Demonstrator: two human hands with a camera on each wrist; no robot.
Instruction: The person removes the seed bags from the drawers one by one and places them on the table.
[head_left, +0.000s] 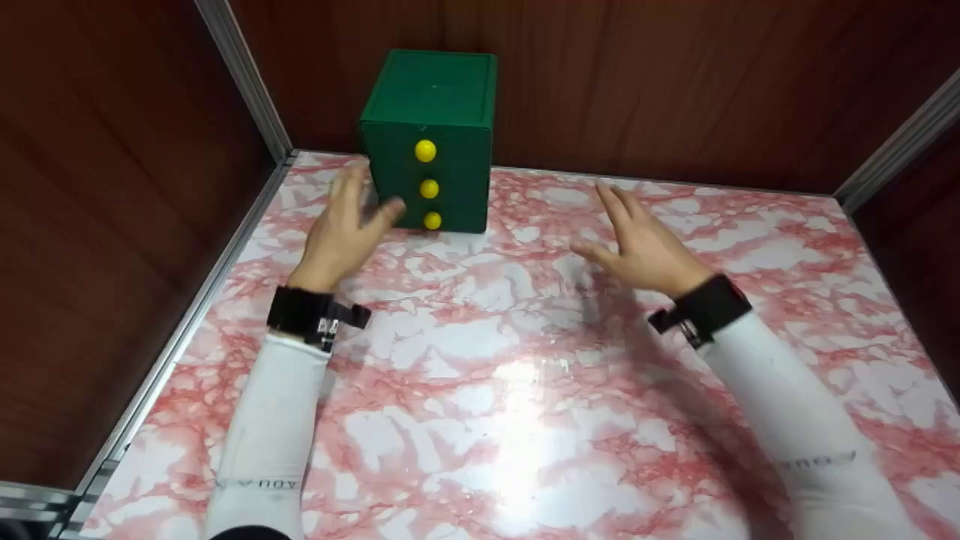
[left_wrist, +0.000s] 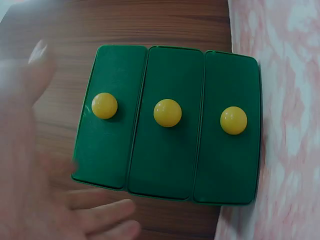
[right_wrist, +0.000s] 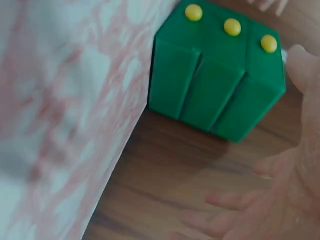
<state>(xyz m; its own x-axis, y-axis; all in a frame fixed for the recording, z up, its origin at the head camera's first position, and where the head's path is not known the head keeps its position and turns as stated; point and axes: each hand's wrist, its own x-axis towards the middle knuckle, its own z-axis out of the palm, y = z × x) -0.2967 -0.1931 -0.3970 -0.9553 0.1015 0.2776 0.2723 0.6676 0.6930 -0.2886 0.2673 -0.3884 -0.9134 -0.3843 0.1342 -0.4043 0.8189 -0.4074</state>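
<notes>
standing at the back of the pink-veined marble table (head_left: pixel 525 390), against the wooden wall (head_left: pixel 675 82), the green drawer box (head_left: pixel 431 142) is the landmark here; all three of its drawers look flush and closed, so by my reading nothing has been opened yet and the whole job of working the drawers is left; the left hand (head_left: pixel 341 229) hovers just in front and to the left of the box, fingers spread and holding nothing, thumb near the lowest yellow knob (head_left: pixel 433 220); the right hand (head_left: pixel 637 240) is off to the right of the box, well apart from it, fingers straight and apart, empty; the only writing is faint grey lettering on the white sleeves (head_left: pixel 259 484), too small to read for sure.
</notes>
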